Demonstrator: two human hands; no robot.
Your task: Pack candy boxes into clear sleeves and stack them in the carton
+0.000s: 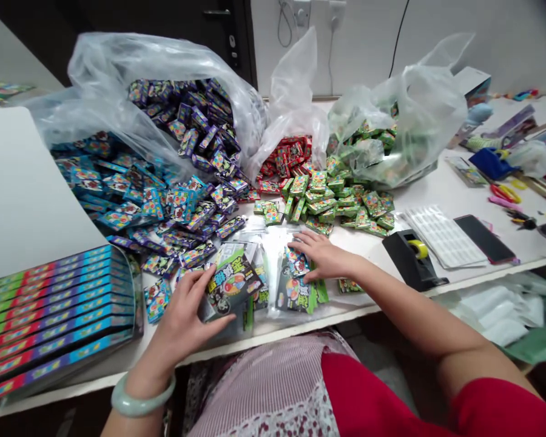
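Note:
At the table's front edge, my left hand holds a black printed card by its left side, fingers and thumb on the edges. A pale bangle circles that wrist. My right hand curls its fingers around a small blue box, which lies over another black and green card. Clear plastic sleeves lie flat beneath and between the cards. Loose blue, purple and green boxes are heaped just beyond both hands.
Large clear bags spill purple, blue, red and green boxes at the back. A display carton of coloured boxes stands left. Rightward are a tape dispenser, label sheets, a phone and scissors.

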